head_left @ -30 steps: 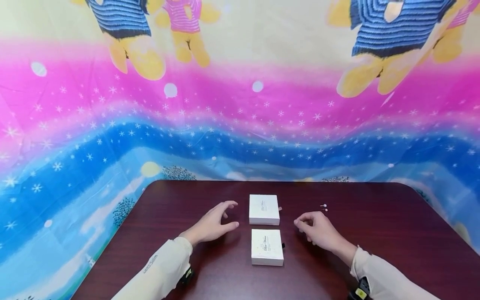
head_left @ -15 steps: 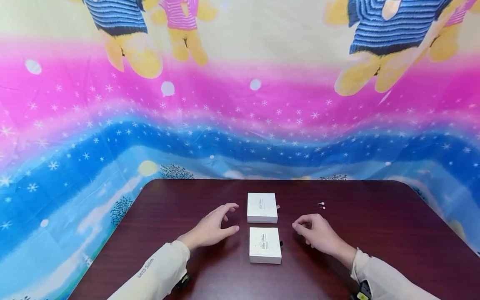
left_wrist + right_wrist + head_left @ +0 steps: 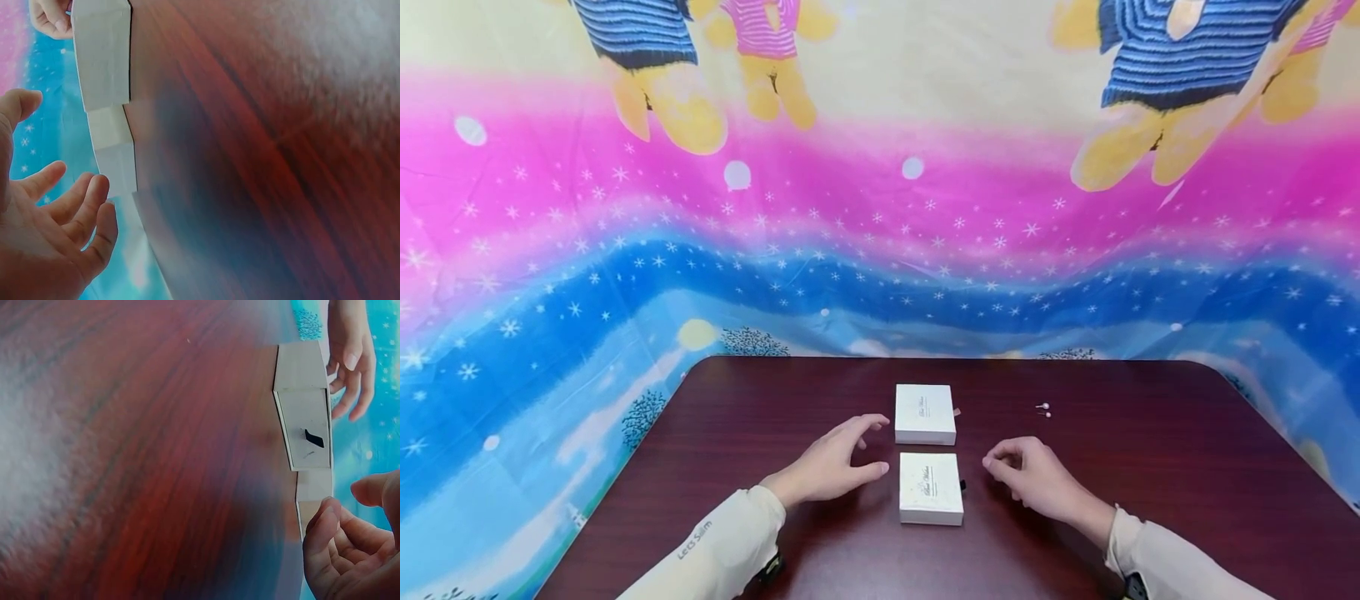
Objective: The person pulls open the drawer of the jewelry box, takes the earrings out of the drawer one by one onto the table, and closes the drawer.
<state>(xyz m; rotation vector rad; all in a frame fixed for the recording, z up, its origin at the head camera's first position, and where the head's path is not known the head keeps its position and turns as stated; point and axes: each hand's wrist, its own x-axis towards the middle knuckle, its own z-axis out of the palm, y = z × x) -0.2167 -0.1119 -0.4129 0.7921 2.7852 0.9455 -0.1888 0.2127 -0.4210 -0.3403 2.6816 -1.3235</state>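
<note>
Two flat white boxes with dark script lie one behind the other on the table. A black pull tab (image 3: 314,438) sticks out of the right side of the near box (image 3: 931,500), and a paler tab (image 3: 957,412) out of the far box (image 3: 922,427). My left hand (image 3: 829,468) hovers left of the boxes, fingers bent and spread from the thumb, touching neither. To the right of the near box is my right hand (image 3: 1041,477), its fingers loosely curled, with nothing visible in them. Beyond it lie two small white-beaded pins (image 3: 1045,407), like stud earrings.
The dark reddish-brown table (image 3: 1150,450) has rounded far corners. Behind it hangs a printed cloth (image 3: 850,208) in pink and blue, reaching down along the left and right sides. Both forearms wear cream sleeves (image 3: 722,533) with dark bands at the wrists.
My left hand has shifted slightly right and nearer, closer to the boxes. My right hand has come slightly nearer. The boxes and pins stay put; the view has tilted a little.
</note>
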